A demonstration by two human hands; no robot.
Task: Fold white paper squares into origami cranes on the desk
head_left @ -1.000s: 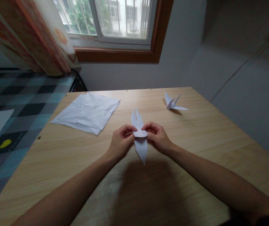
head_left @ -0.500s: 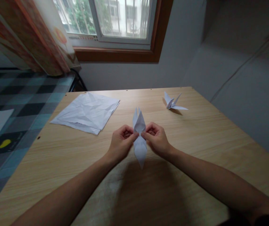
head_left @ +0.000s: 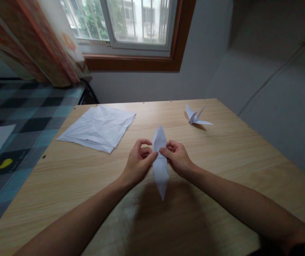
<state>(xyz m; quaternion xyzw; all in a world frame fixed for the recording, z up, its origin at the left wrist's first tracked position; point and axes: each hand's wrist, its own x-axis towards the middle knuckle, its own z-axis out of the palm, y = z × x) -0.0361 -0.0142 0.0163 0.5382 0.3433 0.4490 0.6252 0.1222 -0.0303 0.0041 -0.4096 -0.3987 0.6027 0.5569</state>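
Note:
A white origami piece, long and narrow with pointed ends, is held up between my two hands over the wooden table. Its upper end splits into two tips, and a crease runs across its middle. My right hand pinches its right edge, thumb on the front face and fingers behind. At the left edge, the thumb of my left hand rests on the paper, its index finger curved and slightly raised beside it. Farther back on the right stands a folded paper crane.
Several creased white paper sheets lie stacked at the table's back left. The wooden table reaches toward a wall with a window. A checked cloth surface with papers on it lies to the left, below a curtain.
The origami piece has moved slightly down and right, and its face now looks longer and flatter. My left index finger has lifted and straightened a little. The crane and sheets stay put.

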